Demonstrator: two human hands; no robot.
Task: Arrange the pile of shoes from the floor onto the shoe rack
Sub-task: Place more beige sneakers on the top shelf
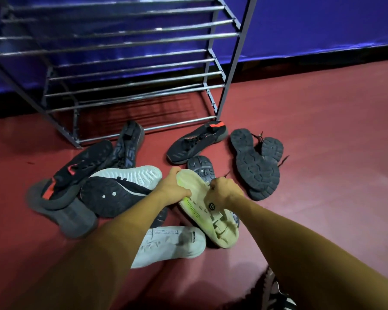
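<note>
Nearest, under the left forearm: white-soled shoe (177, 245), sole up on the floor (323, 153).

Just beyond, held sole up between both hands: cream shoe (220, 229) with a yellow-green edge. Long axis slanting from near-right to far-left. Whether the near end rests on the floor: unclear.

Left hand (173, 186) curled round the far end, fingers wrapped over the left rim. Right hand (224, 191) curled over the right rim near the middle, knuckles up, fingertips hidden. One on each flank, equally near, so no reach left to make.

Behind and to the left: black sole (112, 195) amid heaped dark shoes. Behind and to the right: black sneaker (195, 144) with a red tab, then lugged soles (255, 166) turned up.

Farthest, ahead and higher: shoe rack (132, 86), bars running left to right.

Probably called for next: flipping sole down, turning the long axis square to those bars, then carrying forward and up over the pile. Risk of clipping the front bar if kept too low.
</note>
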